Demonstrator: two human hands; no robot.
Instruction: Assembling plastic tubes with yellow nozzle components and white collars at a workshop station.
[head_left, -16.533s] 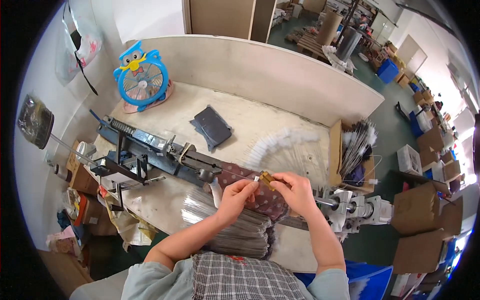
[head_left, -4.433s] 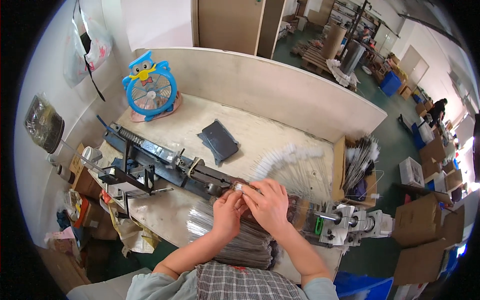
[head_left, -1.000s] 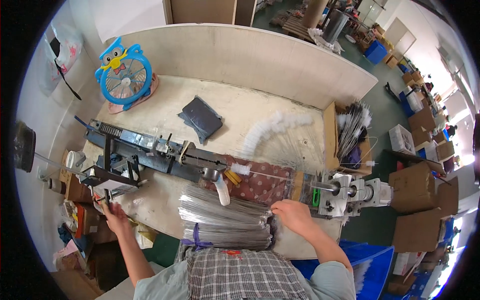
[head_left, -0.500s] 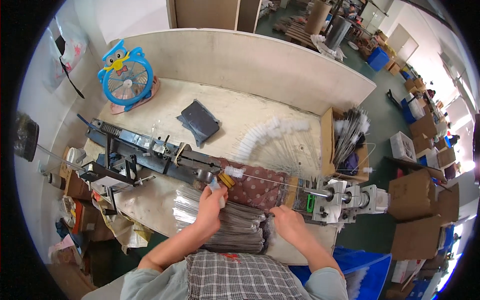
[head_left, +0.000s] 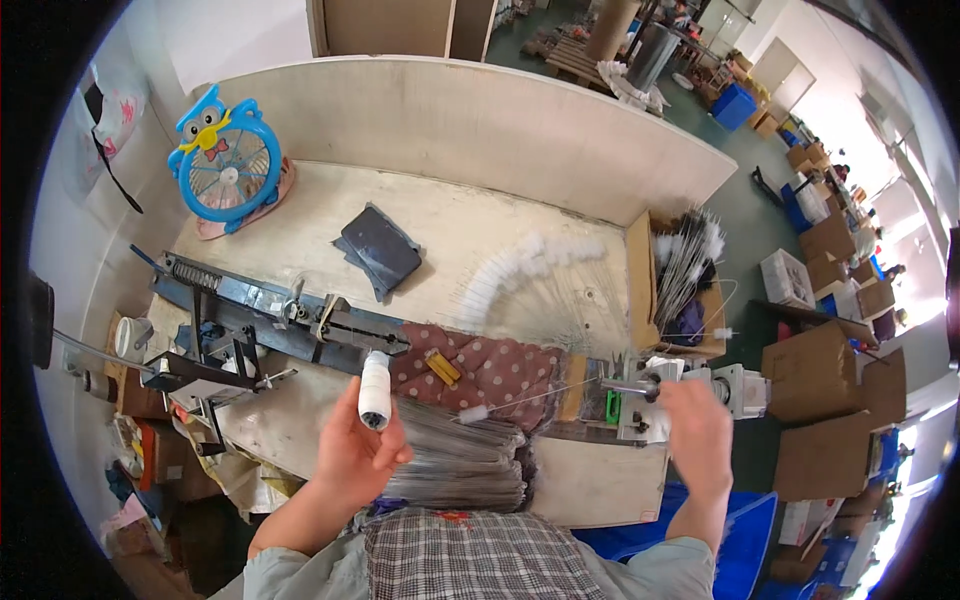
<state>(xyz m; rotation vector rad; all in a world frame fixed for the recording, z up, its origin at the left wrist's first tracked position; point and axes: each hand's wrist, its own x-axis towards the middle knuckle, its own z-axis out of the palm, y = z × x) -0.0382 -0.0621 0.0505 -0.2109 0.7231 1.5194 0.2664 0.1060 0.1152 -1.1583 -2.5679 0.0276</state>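
Observation:
My left hand (head_left: 360, 440) is closed round a white cylinder (head_left: 375, 392) with a dark end, raised in front of the long metal clamp fixture (head_left: 275, 308). My right hand (head_left: 695, 425) is at the metal spindle unit (head_left: 740, 388) on the right, its fingers curled at the chuck. What they grip there is hidden. From the chuck a thin twisted wire runs left to a small white-bristled brush (head_left: 474, 413), which hangs low above the edge of the wire bundle. Under it lies a brown polka-dot cloth (head_left: 515, 385) bearing a yellow piece (head_left: 441, 367).
A thick bundle of straight wires (head_left: 450, 455) lies in front of me. White brushes (head_left: 490, 285) fan out across the bench behind the cloth. A dark folded pad (head_left: 380, 248), a blue fan (head_left: 230, 165) and a cardboard box of brushes (head_left: 685, 290) surround them. A low board edges the bench.
My left hand has moved left and nearer me with the white cylinder. My right hand has gone from the wire bundle to the spindle. The brush tip has dropped away from the fixture.

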